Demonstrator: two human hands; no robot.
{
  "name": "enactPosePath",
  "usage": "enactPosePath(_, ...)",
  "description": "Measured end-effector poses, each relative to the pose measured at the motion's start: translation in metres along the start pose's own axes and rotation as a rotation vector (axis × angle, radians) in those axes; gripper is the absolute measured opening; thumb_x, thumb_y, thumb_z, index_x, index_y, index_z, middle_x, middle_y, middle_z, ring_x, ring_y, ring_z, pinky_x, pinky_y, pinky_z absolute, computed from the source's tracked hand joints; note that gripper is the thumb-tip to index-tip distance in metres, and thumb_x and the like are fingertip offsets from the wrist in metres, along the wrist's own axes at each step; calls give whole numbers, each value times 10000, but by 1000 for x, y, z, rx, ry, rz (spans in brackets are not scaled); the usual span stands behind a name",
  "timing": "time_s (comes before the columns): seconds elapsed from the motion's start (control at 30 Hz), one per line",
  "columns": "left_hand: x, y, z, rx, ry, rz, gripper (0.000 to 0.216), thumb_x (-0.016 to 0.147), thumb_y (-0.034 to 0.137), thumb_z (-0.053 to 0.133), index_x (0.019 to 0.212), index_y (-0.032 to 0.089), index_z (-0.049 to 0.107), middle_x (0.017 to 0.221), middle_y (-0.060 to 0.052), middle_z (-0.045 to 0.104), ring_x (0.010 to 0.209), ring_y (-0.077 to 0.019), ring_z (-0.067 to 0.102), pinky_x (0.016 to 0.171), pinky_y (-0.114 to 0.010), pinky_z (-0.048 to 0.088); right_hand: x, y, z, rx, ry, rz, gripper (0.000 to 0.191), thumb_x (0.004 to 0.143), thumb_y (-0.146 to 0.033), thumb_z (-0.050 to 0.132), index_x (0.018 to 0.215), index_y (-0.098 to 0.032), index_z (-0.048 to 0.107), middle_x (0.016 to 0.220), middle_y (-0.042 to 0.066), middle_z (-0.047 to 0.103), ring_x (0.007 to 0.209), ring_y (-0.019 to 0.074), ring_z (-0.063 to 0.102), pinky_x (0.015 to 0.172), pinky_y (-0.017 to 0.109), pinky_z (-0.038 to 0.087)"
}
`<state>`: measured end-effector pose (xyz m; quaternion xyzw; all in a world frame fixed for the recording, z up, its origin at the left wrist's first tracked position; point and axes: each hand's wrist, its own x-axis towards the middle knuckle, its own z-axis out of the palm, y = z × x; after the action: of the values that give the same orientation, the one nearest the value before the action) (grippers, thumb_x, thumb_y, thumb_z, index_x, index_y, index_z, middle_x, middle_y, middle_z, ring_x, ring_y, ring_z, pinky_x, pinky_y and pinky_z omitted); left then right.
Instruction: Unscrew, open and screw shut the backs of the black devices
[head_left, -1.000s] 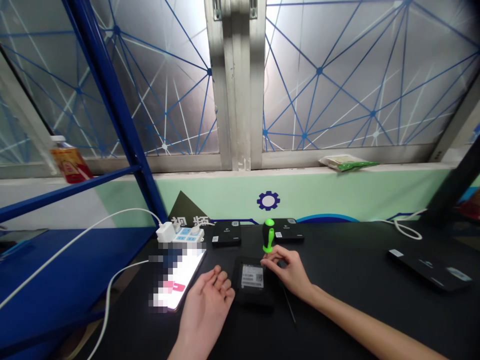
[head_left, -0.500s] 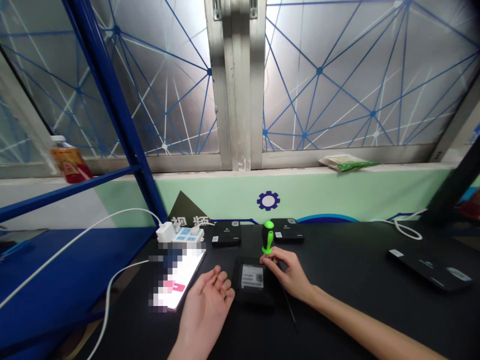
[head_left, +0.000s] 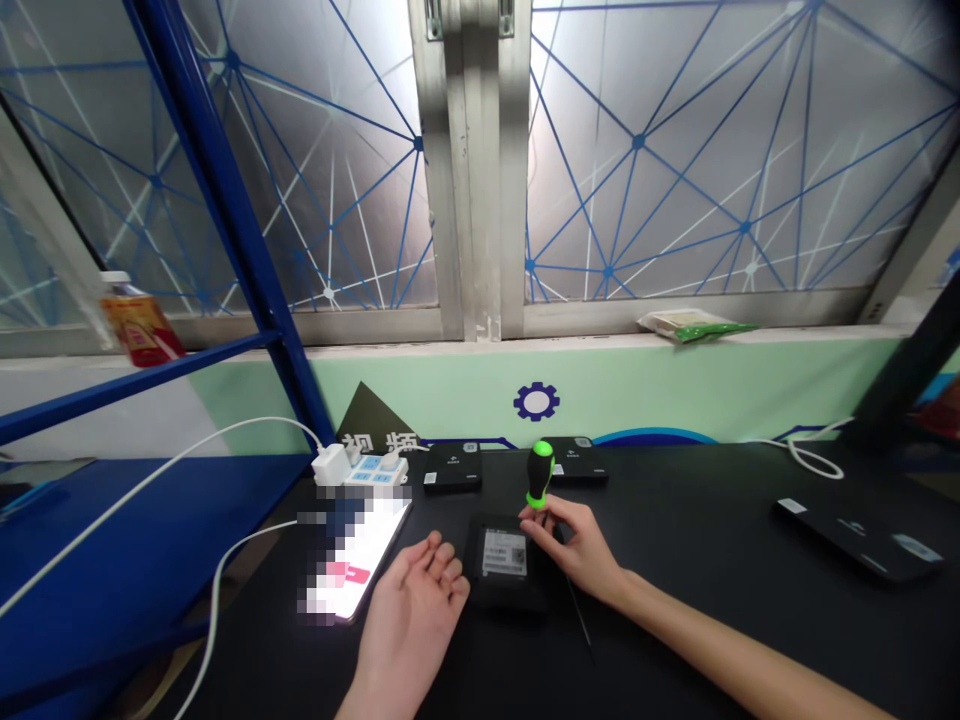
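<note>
A small black box with a white label lies flat on the black table. My right hand pinches the shaft of a green-and-black screwdriver, which stands upright with its tip at the box's far right corner. My left hand rests against the box's left edge, fingers loosely curled, with nothing in it.
A lit phone on a white cable lies left of the box, behind it a white power strip. Two more black boxes sit by the wall; a flat black device lies at right. Blue shelf frame stands left.
The screwdriver's handle has turned and tipped slightly to the right in my right fingers. My left hand and the box have stayed put.
</note>
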<state>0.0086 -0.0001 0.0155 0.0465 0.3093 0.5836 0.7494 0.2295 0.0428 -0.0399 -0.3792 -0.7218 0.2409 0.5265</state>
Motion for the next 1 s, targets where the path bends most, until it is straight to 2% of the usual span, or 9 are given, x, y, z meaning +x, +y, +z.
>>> enactPosePath(0.13, -4, 0, 4, 1, 21, -1, 141, 919, 67, 457, 825, 141, 533, 706, 4, 426, 552, -111, 426, 513, -244, 409, 0, 6, 2, 68, 36, 38, 188, 899, -382, 661, 893, -198, 621, 665, -2, 642, 556, 141, 565, 553, 243, 480)
enactPosePath(0.37, -4, 0, 6, 1, 12, 2, 134, 911, 60, 462, 832, 143, 531, 709, 4, 428, 551, -112, 434, 517, -248, 413, -1, 11, 4, 89, 81, 60, 217, 859, -356, 721, 770, -188, 615, 699, 12, 664, 569, 134, 590, 571, 244, 500)
enactPosePath(1.0, -4, 0, 4, 0, 10, -3, 125, 902, 55, 469, 840, 148, 526, 713, 5, 435, 553, -114, 444, 514, -250, 419, 0, 3, 0, 17, 57, -4, 224, 924, -356, 628, 786, -182, 659, 772, 57, 719, 607, 169, 624, 635, 278, 519)
